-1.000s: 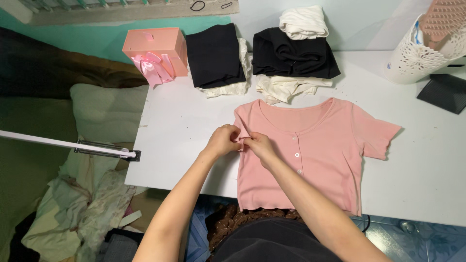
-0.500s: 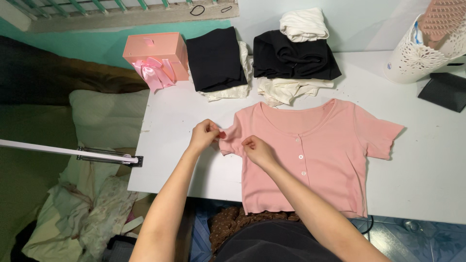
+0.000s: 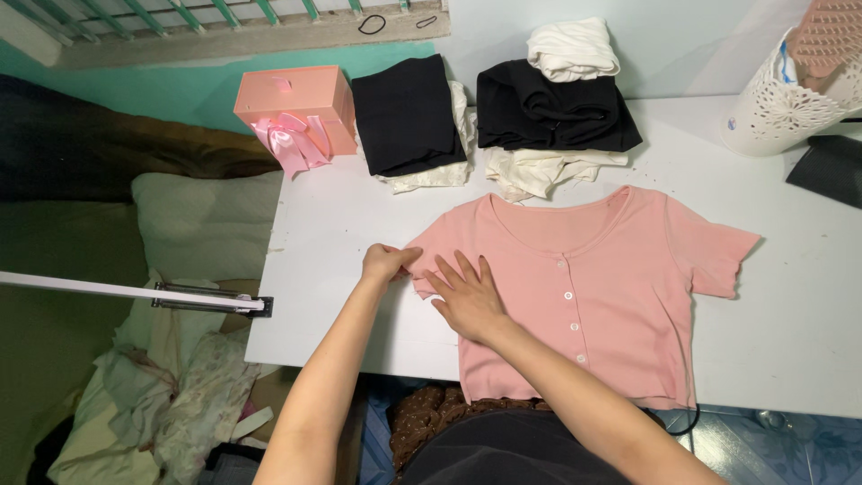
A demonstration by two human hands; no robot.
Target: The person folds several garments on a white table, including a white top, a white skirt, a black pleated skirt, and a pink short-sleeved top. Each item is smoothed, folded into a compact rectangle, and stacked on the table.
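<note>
Top: pink button-front tee (image 3: 593, 287), flat on white table (image 3: 341, 224), front edge, neckline away from person.
L hand (image 3: 388, 262): pinching tee's sleeve hem, fingers closed on fabric.
R hand (image 3: 467, 296): flat, fingers spread, pressing tee beside sleeve; holds nothing.
Behind: black folded pile (image 3: 409, 112), black+cream pile (image 3: 552, 112), pink gift box w/ bow (image 3: 296, 108).
Far R: white lace-cut basket (image 3: 781, 99).

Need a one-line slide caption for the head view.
Left hand pinches the pink shirt sleeve; right hand presses it flat.
</note>
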